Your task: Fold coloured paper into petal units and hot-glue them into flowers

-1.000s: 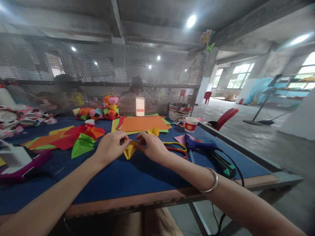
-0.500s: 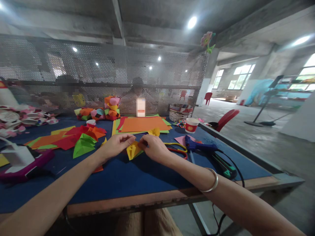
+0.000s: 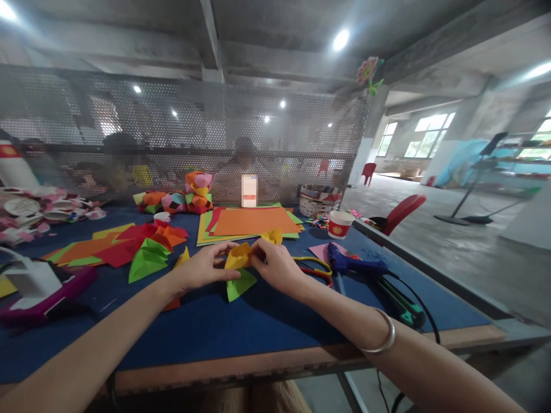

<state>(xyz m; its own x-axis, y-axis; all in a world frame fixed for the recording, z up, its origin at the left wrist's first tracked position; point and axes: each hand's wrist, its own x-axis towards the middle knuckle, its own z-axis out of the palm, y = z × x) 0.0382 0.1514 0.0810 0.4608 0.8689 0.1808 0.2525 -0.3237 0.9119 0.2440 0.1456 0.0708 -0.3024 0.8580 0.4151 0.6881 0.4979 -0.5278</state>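
Between my two hands, just above the blue table, is a folded yellow paper piece (image 3: 238,256). My left hand (image 3: 202,265) grips its left side, thumb below and fingers above. The fingertips of my right hand (image 3: 275,263) pinch its right edge. Right under it shows a folded green paper piece (image 3: 240,285); whether the two are joined I cannot tell. Another yellow folded piece (image 3: 272,236) sits behind my right hand. Scissors with yellow and red handles (image 3: 316,265) lie to the right of that hand, partly hidden by it. A green folded piece (image 3: 148,260) rests left of my left hand.
Stacked coloured paper (image 3: 258,221) lies ahead. On the right are a blue glue gun (image 3: 357,262), a green utility knife (image 3: 407,307), a paper cup (image 3: 340,223) and a basket (image 3: 319,199). A purple power strip (image 3: 71,292) sits left. Folded paper balls (image 3: 198,192) stand before the mesh screen (image 3: 172,126).
The yellow piece has been turned and raised slightly, and a green piece now shows beneath it. My left hand's fingers have spread around its left side. The view has shifted slightly.
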